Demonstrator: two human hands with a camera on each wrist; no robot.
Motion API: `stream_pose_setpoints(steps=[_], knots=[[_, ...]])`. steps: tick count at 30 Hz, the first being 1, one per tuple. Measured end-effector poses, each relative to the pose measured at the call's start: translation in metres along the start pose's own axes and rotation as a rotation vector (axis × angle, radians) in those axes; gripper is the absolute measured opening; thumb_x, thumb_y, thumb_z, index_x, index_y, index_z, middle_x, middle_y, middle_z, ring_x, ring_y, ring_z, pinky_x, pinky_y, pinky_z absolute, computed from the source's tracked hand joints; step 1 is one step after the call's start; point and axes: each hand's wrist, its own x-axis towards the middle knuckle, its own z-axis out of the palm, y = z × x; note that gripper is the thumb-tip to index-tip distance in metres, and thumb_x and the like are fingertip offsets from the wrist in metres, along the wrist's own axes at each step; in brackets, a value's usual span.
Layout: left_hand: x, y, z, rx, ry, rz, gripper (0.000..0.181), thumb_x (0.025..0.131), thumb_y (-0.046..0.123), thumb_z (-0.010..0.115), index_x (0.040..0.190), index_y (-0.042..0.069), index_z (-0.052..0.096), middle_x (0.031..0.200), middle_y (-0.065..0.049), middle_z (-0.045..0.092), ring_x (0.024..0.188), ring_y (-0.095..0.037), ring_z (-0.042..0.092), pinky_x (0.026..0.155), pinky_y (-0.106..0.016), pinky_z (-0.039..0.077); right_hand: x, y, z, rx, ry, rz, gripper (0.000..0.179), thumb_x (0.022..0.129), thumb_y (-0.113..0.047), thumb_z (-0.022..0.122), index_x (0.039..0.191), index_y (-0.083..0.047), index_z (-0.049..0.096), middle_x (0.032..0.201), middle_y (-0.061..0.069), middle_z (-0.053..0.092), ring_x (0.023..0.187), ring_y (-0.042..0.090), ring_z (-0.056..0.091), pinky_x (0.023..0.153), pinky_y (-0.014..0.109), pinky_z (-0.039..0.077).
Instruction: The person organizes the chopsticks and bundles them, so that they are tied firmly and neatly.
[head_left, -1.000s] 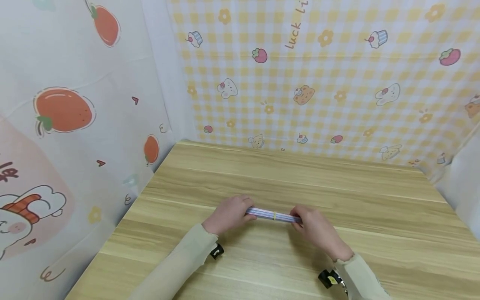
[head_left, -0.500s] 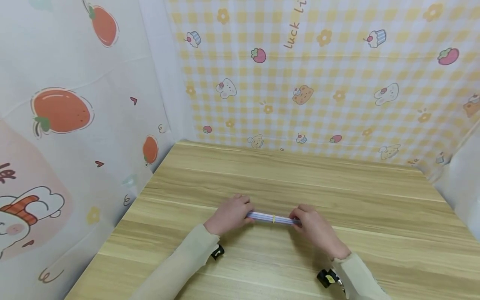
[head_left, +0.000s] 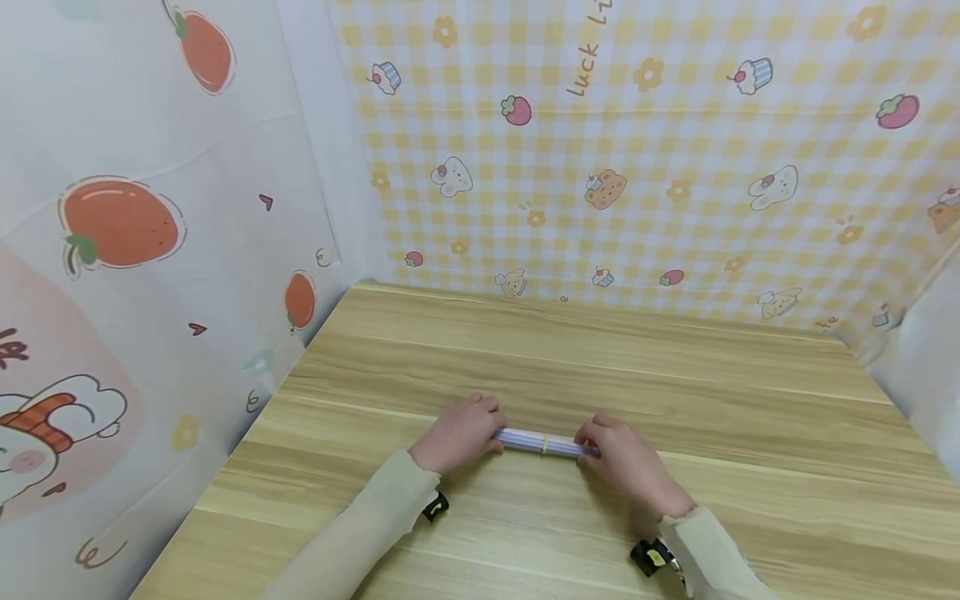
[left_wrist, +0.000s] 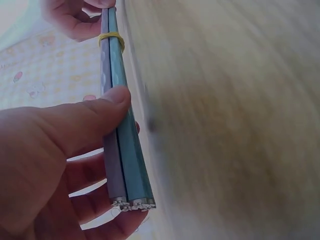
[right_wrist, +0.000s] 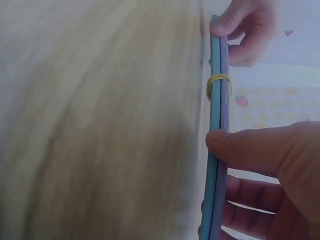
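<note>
A slim bundle of teal and purple pencil-like sticks (head_left: pixel 519 438) lies crosswise between my two hands, low over the wooden table. A yellow rubber band (head_left: pixel 544 445) goes round its middle. My left hand (head_left: pixel 461 431) pinches the left end, and in the left wrist view its thumb presses on the teal stick (left_wrist: pixel 134 160), with the fingers behind. Silvery, rough tips (left_wrist: pixel 142 204) show at that end. My right hand (head_left: pixel 628 460) pinches the opposite end, its thumb laid across both colours in the right wrist view. The fingers partly hide both ends in the head view.
The wood-grain table (head_left: pixel 600 358) extends all around the hands. Behind it hangs a yellow checked cloth (head_left: pixel 562 150), and a white printed cloth (head_left: pixel 225 183) lines the left side. Black wrist devices (head_left: pixel 649 557) sit under both sleeves.
Both hands have brought the bundle slightly nearer to me and down in the head view. The grip at each end stays the same.
</note>
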Motion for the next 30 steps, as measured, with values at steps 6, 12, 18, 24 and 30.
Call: stream_pose_setpoints(steps=[6,12,18,24,30], knots=[[-0.0007,0.0003,0.0007,-0.004,-0.011,0.006,0.023,0.080,0.038,0.073,0.092,0.018,0.070,0.087,0.006,0.060,0.080,-0.009,0.051,0.087,-0.027,0.048,-0.0004,-0.0005,0.0020,0.003,-0.032,0.020,0.018,0.072,-0.011,0.080,0.084,-0.016,0.067,0.079,-0.008,0.057,0.069,0.005,0.051,0.060,0.024,0.045],[-0.0005,-0.0002,0.0013,-0.019,-0.012,0.013,0.021,0.078,0.035,0.075,0.089,0.018,0.070,0.085,0.007,0.059,0.081,-0.009,0.053,0.100,-0.032,0.044,-0.0005,-0.0009,0.0018,0.007,-0.036,0.020,0.018,0.072,-0.012,0.080,0.084,-0.016,0.067,0.079,-0.008,0.057,0.070,0.005,0.052,0.060,0.023,0.045],[-0.0004,-0.0005,0.0008,-0.015,-0.009,0.027,0.019,0.077,0.032,0.077,0.087,0.018,0.068,0.084,0.007,0.059,0.083,-0.010,0.055,0.105,-0.034,0.041,0.0003,-0.0004,0.0030,0.011,-0.027,0.009,0.019,0.071,-0.011,0.080,0.084,-0.015,0.067,0.079,-0.007,0.058,0.070,0.006,0.053,0.061,0.023,0.046],[-0.0022,-0.0002,0.0015,-0.040,-0.045,0.006,0.027,0.078,0.032,0.077,0.098,0.017,0.068,0.088,0.006,0.060,0.083,-0.010,0.053,0.082,-0.027,0.049,-0.0010,0.0011,0.0041,0.014,-0.037,0.010,0.020,0.072,-0.014,0.080,0.088,-0.015,0.067,0.084,-0.005,0.060,0.074,0.007,0.056,0.065,0.026,0.049],[-0.0065,-0.0044,-0.0027,-0.100,-0.060,-0.041,0.042,0.082,0.044,0.069,0.111,0.013,0.065,0.100,0.002,0.062,0.091,-0.013,0.056,0.078,-0.026,0.050,-0.0061,0.0055,-0.0003,0.072,-0.057,0.042,0.020,0.080,-0.025,0.074,0.096,-0.016,0.068,0.091,-0.005,0.063,0.080,0.008,0.058,0.072,0.030,0.052]])
